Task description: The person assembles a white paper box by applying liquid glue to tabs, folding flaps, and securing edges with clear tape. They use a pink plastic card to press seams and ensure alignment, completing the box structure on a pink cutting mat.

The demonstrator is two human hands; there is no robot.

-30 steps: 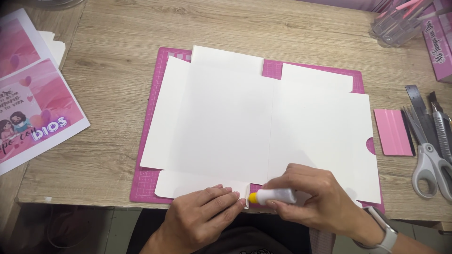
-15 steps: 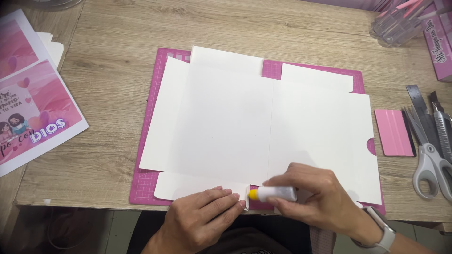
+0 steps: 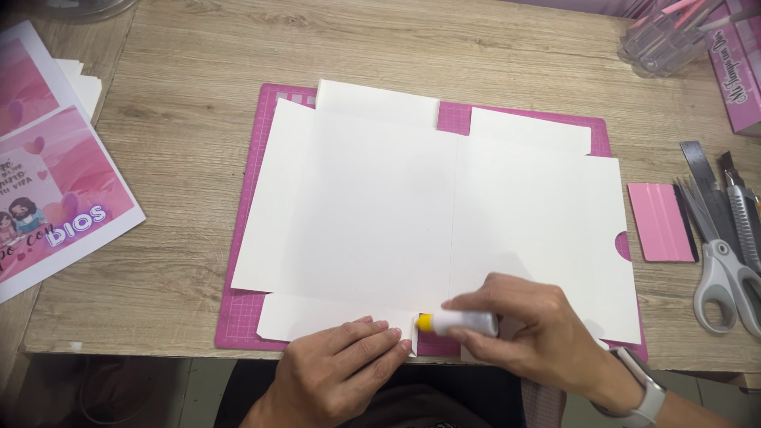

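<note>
On wood-grain desk (image 3: 198, 158), pink cutting mat (image 3: 246, 309) — right hand (image 3: 531, 333) fingers pinching glue stick (image 3: 460, 322), left hand (image 3: 341, 372) fingers flat, together.

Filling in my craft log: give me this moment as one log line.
left hand pressing bottom flap of white card cutout | right hand holding glue stick, tip at flap edge | pink cutting mat underneath

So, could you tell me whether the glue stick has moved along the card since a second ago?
Yes: the glue stick has slid slightly left, judged against the pink cutting mat.
</note>
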